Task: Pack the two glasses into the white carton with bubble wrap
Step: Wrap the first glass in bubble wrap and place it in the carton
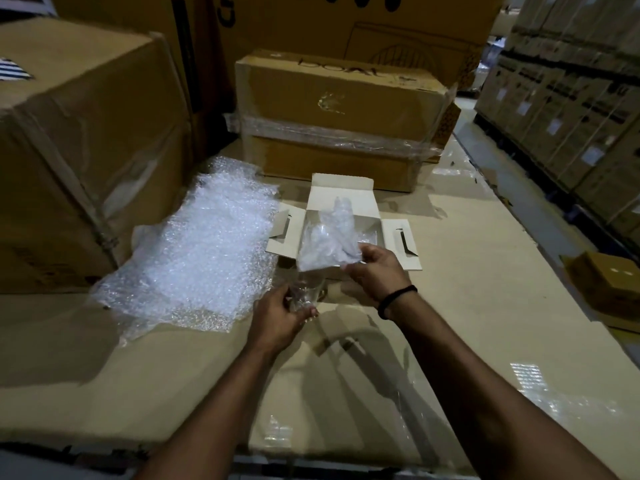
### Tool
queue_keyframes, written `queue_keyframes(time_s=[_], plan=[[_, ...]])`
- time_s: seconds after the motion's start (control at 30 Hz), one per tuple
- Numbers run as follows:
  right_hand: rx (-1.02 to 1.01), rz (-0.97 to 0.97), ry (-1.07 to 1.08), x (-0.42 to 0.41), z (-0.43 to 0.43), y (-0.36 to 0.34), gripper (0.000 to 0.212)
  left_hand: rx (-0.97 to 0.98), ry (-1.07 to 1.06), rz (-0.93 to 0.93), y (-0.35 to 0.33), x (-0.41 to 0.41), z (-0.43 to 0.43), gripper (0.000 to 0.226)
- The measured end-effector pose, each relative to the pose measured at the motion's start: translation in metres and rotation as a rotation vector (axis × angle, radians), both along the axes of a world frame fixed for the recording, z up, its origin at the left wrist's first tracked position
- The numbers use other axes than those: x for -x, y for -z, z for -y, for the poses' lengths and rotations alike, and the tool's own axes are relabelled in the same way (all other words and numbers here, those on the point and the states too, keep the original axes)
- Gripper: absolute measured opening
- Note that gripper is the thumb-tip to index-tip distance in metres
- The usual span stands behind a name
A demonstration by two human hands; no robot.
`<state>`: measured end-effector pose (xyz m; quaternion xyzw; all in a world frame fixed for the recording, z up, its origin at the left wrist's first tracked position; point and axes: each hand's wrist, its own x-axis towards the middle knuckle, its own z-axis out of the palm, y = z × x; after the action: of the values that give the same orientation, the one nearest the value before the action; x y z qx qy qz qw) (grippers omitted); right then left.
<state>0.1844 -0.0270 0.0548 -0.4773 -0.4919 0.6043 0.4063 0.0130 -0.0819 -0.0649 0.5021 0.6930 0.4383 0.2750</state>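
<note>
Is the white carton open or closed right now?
Open. The white cardboard carton has its back flap raised and both side flaps spread outward.

surface (467, 306): flat tan cardboard top with clear tape strips shining on the near part, lighting's pretty dim

left edge: big brown box (76, 150) sitting on it

left of middle: crumpled bubble wrap (201, 251) sheet spread out, touching that big box

middle: white carton (341, 195), flaps all open, just beside the bubble wrap's right edge

far edge: stack of brown boxes (339, 98) bound in clear film, right behind the white carton
</note>
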Motion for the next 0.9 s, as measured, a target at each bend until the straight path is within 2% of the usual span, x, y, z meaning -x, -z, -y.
queue_keyframes(time_s=[0.13,0.2,0.27,0.33,0.37,0.4,0.47,0.5,0.53,0.6,0.7,0.77,0.83,0.9], plan=[[-0.549,0.508,-0.046,0.024,0.006,0.01,0.022,0.025,-0.008,-0.064,0.002,0.001,-0.003,0.06],[-0.83,0.886,-0.159,0.028,0.004,0.017,0.018,0.081,-0.025,-0.092,0.0,0.001,-0.003,0.062],[-1.031,1.119,-0.29,0.03,0.003,0.016,0.016,0.092,-0.032,-0.073,0.002,0.002,-0.004,0.061],[-1.142,1.184,-0.452,0.033,0.003,0.008,0.015,0.096,-0.03,-0.062,0.0,0.001,-0.002,0.045],[-1.129,1.218,-0.539,0.033,0.003,0.002,0.013,0.088,-0.033,-0.063,-0.003,0.0,-0.001,0.033],[-1.042,1.27,-0.626,0.033,0.001,-0.005,0.011,0.066,-0.034,-0.06,-0.005,-0.001,0.0,0.029],[-0.766,1.372,-0.751,0.031,-0.003,-0.014,0.021,0.034,-0.032,-0.067,-0.009,-0.002,0.002,0.038],[-0.727,1.385,-0.734,0.031,-0.004,-0.013,0.032,0.032,-0.027,-0.071,-0.009,-0.002,0.002,0.036],[-0.777,1.387,-0.676,0.031,-0.003,-0.013,0.039,0.033,-0.018,-0.067,-0.008,-0.001,0.001,0.031],[-0.969,1.307,-0.491,0.036,0.001,-0.008,0.037,0.026,-0.002,-0.066,-0.004,0.001,0.0,0.031],[-1.013,1.127,-0.363,0.045,0.003,0.0,0.046,0.008,-0.003,-0.109,-0.003,0.0,-0.001,0.034],[-1.152,1.091,-0.325,0.05,0.0,0.006,0.028,-0.002,-0.006,-0.128,-0.005,0.0,-0.001,0.039],[-1.212,1.143,-0.284,0.048,-0.006,0.01,0.018,-0.007,0.001,-0.143,-0.006,0.0,-0.001,0.043],[-1.122,1.299,-0.394,0.044,-0.008,0.005,0.021,-0.02,0.005,-0.115,-0.004,0.001,-0.001,0.046]])
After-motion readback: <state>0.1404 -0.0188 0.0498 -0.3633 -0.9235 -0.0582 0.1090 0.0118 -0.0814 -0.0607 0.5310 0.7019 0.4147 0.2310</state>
